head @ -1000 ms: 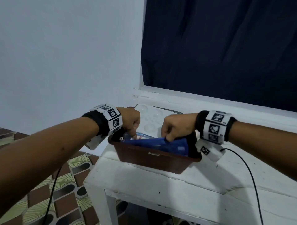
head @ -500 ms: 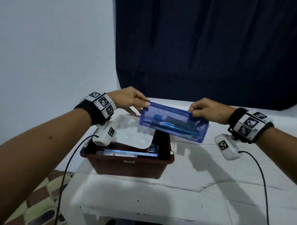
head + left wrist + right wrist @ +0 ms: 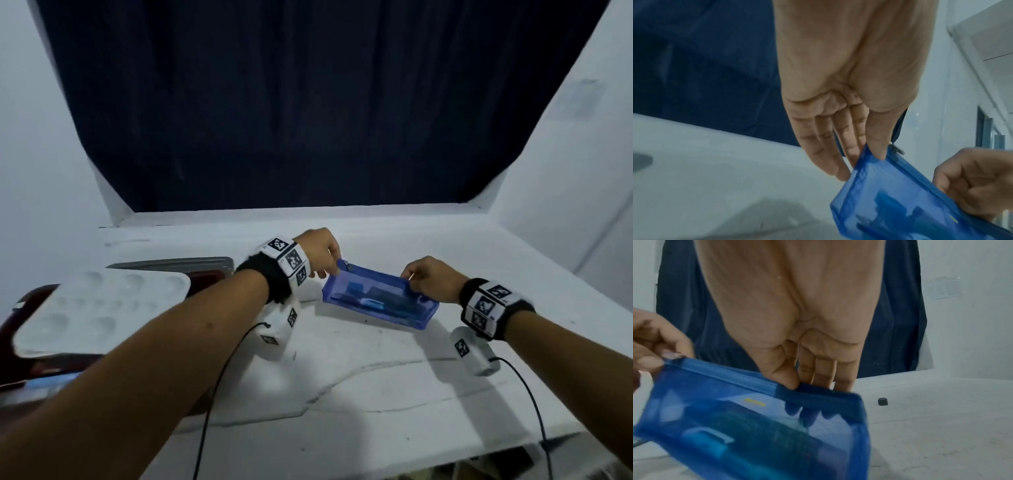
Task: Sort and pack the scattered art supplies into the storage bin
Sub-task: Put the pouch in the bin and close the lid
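While both hands pinch its top edge, the blue mesh pouch [image 3: 378, 301] hangs just above the white table [image 3: 376, 377] — right of the storage bin [image 3: 205, 275].
The left hand [image 3: 320, 253] grips the zipper corner, the right hand [image 3: 430, 279] the other; a weak pinch could tip the pouch.

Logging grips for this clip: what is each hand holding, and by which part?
Both pinch the blue mesh pouch by its zippered top edge: left hand at the left corner, right hand at the right corner.
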